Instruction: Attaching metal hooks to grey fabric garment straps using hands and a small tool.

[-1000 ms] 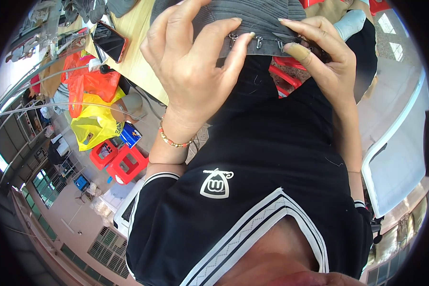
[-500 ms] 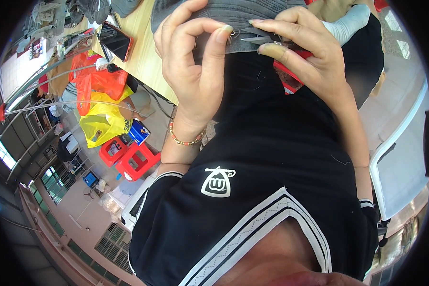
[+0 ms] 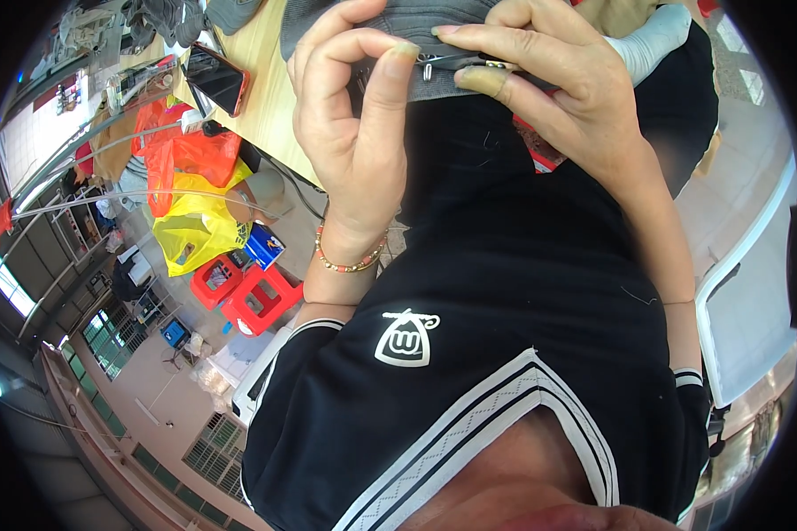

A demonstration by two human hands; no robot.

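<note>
Grey fabric (image 3: pixel 390 22) bunches between both hands; the right hand (image 3: pixel 549 97) pinches a small metal clip (image 3: pixel 456 60) lying crosswise, just beside the left hand (image 3: pixel 354 133), whose fingers grip the cloth.

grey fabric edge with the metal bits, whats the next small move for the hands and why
Probably draw the right hand along the edge while the left hand keeps pinching the grey fabric: both sets of fingertips meet at the small metal piece, which sits between them.
</note>
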